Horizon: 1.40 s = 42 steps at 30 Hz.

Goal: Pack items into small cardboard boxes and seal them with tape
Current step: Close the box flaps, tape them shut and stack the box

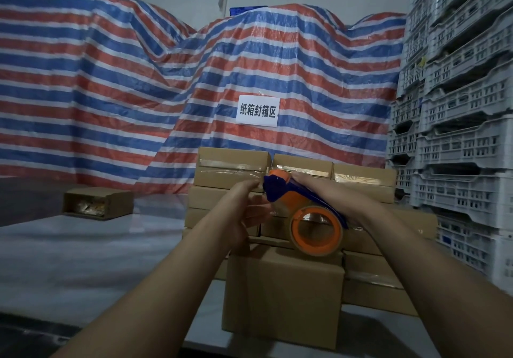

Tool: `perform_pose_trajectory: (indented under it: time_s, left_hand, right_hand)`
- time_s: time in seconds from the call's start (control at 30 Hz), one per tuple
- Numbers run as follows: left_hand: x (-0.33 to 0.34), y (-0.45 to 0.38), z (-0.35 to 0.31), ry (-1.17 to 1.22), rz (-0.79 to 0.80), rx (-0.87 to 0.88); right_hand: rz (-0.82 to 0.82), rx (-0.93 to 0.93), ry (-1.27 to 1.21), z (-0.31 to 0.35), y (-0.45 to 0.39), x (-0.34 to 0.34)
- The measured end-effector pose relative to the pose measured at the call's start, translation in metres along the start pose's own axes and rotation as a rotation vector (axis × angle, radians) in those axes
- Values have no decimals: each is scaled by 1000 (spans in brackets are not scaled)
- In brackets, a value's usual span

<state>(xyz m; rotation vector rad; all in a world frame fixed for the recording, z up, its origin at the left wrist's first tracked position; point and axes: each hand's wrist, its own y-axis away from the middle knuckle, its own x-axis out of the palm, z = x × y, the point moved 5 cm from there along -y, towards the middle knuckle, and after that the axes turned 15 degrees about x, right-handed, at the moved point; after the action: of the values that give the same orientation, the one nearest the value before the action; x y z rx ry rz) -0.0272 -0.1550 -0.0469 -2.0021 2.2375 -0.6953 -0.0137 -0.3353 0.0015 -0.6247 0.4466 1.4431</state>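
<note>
Lying on its side near the bench's (91,246) far left edge, a small open box (97,203) shows wrapped items inside, well apart from everything else. A striped tarp (111,80) in red, blue and white hangs behind the bench, with a white paper sign (258,111) fixed to it.

Toward the middle, the left hand (244,213) reaches forward over the stack of sealed boxes (230,174); its fingers are partly curled with the fingertips touching the side of an upper box, just beside the nose of the tape dispenser (288,191). Whether those fingers pinch a loose tape end cannot be told.

Nearest the bench's front edge sits a closed cardboard box (283,296), standing against the stack and partly under both forearms.

Right of the left hand, the right hand (324,191) is clamped over the top of the blue and orange dispenser, fingers wrapped along its handle. The dispenser's nose points at the upper boxes, and its tape roll (316,231) with an orange core hangs just above the near box's far edge. The two hands are close together but not touching.

At the bench's right edge, stacked grey plastic crates (458,107) rise in a tall column.
</note>
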Motion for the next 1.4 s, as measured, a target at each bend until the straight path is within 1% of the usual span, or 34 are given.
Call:
perform_pose_trajectory:
  time_s: [0.1, 0.27, 0.4, 0.5, 0.67, 0.87, 1.07, 1.13, 1.27, 1.33, 1.4]
  left_hand:
    - [0, -2, -2, 4, -11, 23]
    - [-4, -3, 2, 21, -24, -3]
    - [-1, -5, -1, -12, -18, 19]
    - [2, -5, 0, -34, -5, 1]
    - [2, -6, 2, -34, -15, 22]
    - [1, -10, 9, -99, -33, 34]
    - [-7, -10, 20, -102, -99, 82]
    - [-16, -11, 25, -100, -146, 68]
    - [-27, -13, 34, -6, -240, 26]
    - [-28, -11, 36, 61, -288, 43]
    - [-31, -9, 38, 132, -334, 52]
  right_hand:
    - [-4, -2, 28, 1, -2, 0]
    - [-10, -10, 41, 1, -4, 1]
    - [-1, -28, 36, 1, -4, 1]
    - [-5, -16, 47, 1, -4, 1]
    - [-21, -3, 44, 0, -4, 0]
    - [0, -16, 58, 2, -3, 0]
    - [70, 28, 170, 8, -6, -3]
    - [99, 44, 197, 10, -5, -7]
    - [137, 65, 239, 7, -4, -13]
    - [124, 74, 256, 6, -5, -11]
    - [59, 93, 318, 8, -9, -8]
